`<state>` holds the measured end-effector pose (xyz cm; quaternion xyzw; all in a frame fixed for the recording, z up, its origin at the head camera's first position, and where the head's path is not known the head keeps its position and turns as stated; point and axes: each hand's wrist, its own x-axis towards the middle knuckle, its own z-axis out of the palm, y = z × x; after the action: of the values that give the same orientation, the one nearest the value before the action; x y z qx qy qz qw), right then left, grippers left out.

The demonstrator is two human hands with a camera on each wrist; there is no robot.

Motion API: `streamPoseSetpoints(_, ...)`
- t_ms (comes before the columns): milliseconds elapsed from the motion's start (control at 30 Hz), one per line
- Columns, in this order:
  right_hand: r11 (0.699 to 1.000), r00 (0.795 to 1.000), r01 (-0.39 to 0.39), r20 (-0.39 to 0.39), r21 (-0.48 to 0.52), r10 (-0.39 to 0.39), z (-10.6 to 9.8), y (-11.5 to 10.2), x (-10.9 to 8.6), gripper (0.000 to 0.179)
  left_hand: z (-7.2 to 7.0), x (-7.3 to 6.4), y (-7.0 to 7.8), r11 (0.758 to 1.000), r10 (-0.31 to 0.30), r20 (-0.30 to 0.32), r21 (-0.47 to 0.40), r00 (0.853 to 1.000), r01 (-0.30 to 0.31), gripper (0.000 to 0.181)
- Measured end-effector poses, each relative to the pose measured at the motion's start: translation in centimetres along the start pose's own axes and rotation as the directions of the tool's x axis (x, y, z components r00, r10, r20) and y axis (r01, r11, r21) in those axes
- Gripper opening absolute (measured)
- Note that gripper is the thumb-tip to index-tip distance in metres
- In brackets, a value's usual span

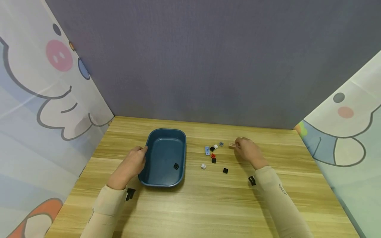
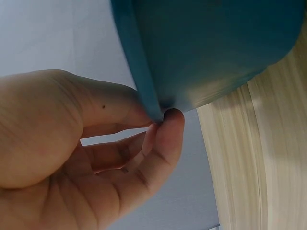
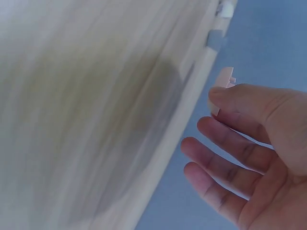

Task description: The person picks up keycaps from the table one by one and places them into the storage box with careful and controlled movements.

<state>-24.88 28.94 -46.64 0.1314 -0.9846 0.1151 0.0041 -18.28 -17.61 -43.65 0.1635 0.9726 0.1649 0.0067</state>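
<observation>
Left hand (image 1: 132, 163) pinches blue rectangular plastic tray (image 1: 164, 150), one square black piece (image 1: 176, 166) inside; right hand (image 1: 249, 152) pinches oblong pink piece (image 1: 232, 145), others (image 1: 207, 150) left outside.

This looks like a small, screened-off table booth; whether it sits in a home or a studio cannot be told. A flat grey-purple panel (image 1: 190, 59) closes the back of a yellowish wood-grain tabletop (image 1: 205, 211), and 2 pale sheets (image 1: 21, 138) printed with cartoon animals flank it.
</observation>
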Motion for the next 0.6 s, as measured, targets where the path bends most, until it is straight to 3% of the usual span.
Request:
streamPoseSetpoints(300, 0.997, 0.998, 0.066, 0.009, -0.029, -0.066, -1.0, -3.5, 0.2, 0.017, 0.0, 0.0, 0.0, 1.0, 0.0, -0.003, -0.007, 1.0, 0.0, 0.042)
streamPoseSetpoints(600, 0.981, 0.98, 0.187, -0.068, -0.044, -0.189, -1.3, -7.3, 1.3, 0.014, 0.0, 0.0, 0.0, 1.0, 0.002, -0.003, -0.001, 1.0, -0.002, 0.042)
